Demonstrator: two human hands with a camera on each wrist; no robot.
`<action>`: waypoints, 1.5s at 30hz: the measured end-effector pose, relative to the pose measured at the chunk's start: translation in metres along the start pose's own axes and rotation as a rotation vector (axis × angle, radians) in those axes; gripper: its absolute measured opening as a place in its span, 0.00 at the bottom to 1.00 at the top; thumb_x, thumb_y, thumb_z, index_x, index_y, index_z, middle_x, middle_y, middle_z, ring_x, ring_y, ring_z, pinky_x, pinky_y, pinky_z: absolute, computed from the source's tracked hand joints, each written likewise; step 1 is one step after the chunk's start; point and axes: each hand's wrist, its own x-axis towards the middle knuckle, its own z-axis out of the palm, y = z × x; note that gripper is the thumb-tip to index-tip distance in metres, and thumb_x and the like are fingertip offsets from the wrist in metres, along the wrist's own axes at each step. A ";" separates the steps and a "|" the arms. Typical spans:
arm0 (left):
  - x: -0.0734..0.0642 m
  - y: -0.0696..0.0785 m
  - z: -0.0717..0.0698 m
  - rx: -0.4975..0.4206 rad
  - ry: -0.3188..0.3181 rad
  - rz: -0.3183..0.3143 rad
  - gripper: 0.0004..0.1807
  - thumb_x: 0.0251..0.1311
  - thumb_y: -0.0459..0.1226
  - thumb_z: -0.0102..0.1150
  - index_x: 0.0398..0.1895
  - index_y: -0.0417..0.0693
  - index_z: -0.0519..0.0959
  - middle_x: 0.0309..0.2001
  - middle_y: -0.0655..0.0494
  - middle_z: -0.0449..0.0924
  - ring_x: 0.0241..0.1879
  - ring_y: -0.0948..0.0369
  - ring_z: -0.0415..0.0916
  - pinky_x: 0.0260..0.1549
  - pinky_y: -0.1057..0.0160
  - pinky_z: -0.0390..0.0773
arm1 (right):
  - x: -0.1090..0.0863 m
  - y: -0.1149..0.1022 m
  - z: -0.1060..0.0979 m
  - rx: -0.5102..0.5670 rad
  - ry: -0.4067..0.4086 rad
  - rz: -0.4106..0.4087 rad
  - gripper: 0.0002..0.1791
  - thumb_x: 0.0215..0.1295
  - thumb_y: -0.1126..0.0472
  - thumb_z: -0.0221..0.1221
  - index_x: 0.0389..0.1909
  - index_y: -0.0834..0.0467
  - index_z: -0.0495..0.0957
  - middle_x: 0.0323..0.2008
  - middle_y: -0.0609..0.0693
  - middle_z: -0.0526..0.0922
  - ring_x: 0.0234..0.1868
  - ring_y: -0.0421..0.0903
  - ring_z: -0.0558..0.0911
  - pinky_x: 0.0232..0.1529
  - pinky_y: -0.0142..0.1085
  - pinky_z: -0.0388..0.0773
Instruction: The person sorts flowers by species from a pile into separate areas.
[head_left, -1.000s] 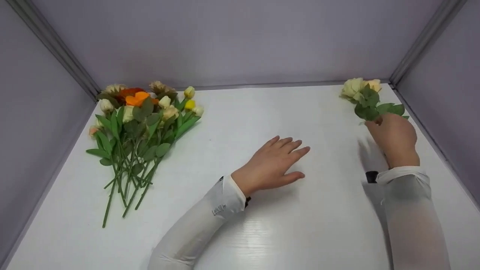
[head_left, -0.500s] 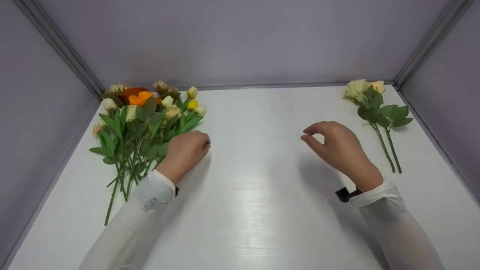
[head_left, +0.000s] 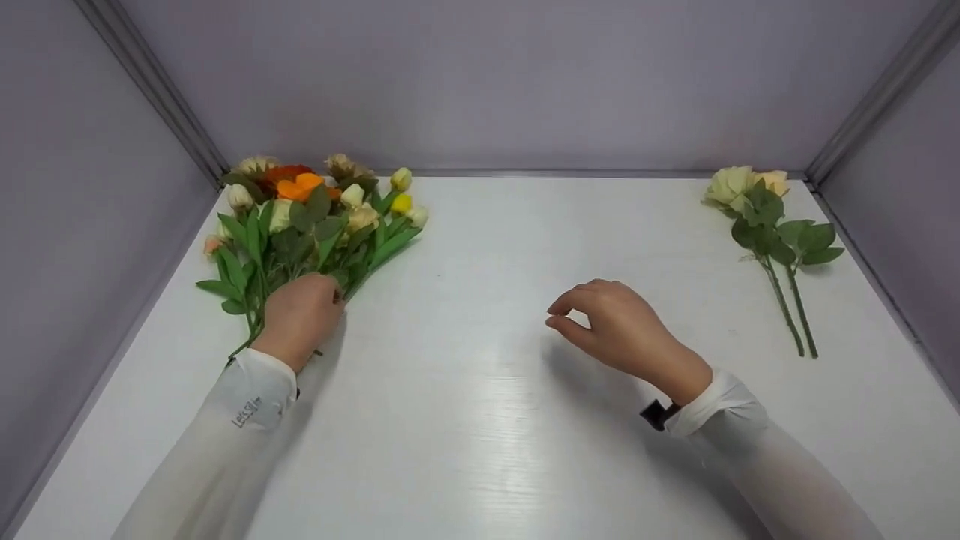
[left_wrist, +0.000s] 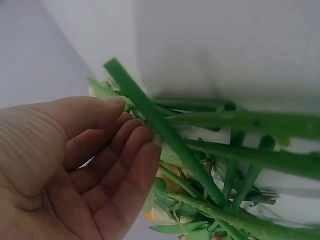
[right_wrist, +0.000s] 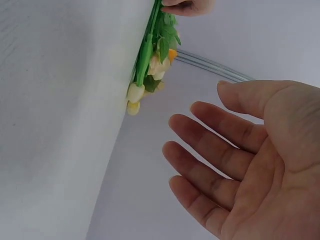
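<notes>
A bunch of flowers, in orange, cream, white and yellow with green leaves, lies at the back left in the head view. My left hand is low over its crossed stems. In the left wrist view the fingers are loosely bent, with thumb and fingertips right at a green stem whose cut end points up. My right hand hovers over the table's middle, thumb and fingers apart, holding nothing. At the back right lie two cream roses, heads together and stems side by side.
The white tabletop spreads between the two groups of flowers. Grey-purple panels enclose it at the back and both sides, meeting at metal corner posts.
My right hand has let go of a rose at the back right and moved left to the middle. My left hand has swung from the middle leftward onto the bunch's stems.
</notes>
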 end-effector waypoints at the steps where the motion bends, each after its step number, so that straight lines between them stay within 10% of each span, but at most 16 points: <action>1: 0.002 0.001 0.001 0.003 -0.005 -0.002 0.08 0.68 0.33 0.60 0.33 0.40 0.84 0.32 0.45 0.84 0.31 0.48 0.81 0.28 0.47 0.79 | 0.001 0.001 0.002 0.004 -0.009 0.008 0.04 0.68 0.58 0.68 0.39 0.52 0.89 0.37 0.41 0.88 0.42 0.47 0.85 0.48 0.45 0.79; 21: 0.032 0.014 -0.005 0.066 -0.094 0.031 0.08 0.70 0.28 0.52 0.32 0.38 0.79 0.28 0.43 0.80 0.29 0.47 0.78 0.28 0.45 0.79 | 0.004 0.013 0.009 0.049 -0.051 0.140 0.06 0.71 0.54 0.65 0.41 0.48 0.89 0.39 0.37 0.88 0.47 0.47 0.85 0.48 0.43 0.79; 29: 0.035 0.040 -0.031 -0.153 -0.148 0.020 0.09 0.70 0.38 0.58 0.43 0.41 0.83 0.38 0.47 0.83 0.36 0.50 0.77 0.40 0.49 0.78 | 0.002 0.022 -0.003 0.063 -0.037 0.210 0.08 0.72 0.53 0.64 0.43 0.50 0.89 0.42 0.41 0.88 0.49 0.48 0.84 0.51 0.46 0.79; 35: 0.041 0.078 -0.054 -0.501 -0.156 0.047 0.12 0.72 0.44 0.60 0.49 0.46 0.84 0.40 0.50 0.84 0.36 0.52 0.82 0.38 0.56 0.83 | -0.001 0.025 -0.010 0.090 -0.002 0.246 0.08 0.73 0.53 0.63 0.45 0.50 0.88 0.43 0.42 0.87 0.49 0.47 0.84 0.49 0.47 0.78; 45: 0.053 0.152 -0.046 -1.027 -0.123 0.186 0.12 0.70 0.44 0.65 0.47 0.46 0.84 0.43 0.48 0.84 0.39 0.52 0.84 0.39 0.58 0.86 | 0.004 0.024 -0.011 0.343 0.044 0.319 0.07 0.73 0.52 0.63 0.46 0.46 0.88 0.41 0.39 0.87 0.41 0.44 0.84 0.42 0.44 0.80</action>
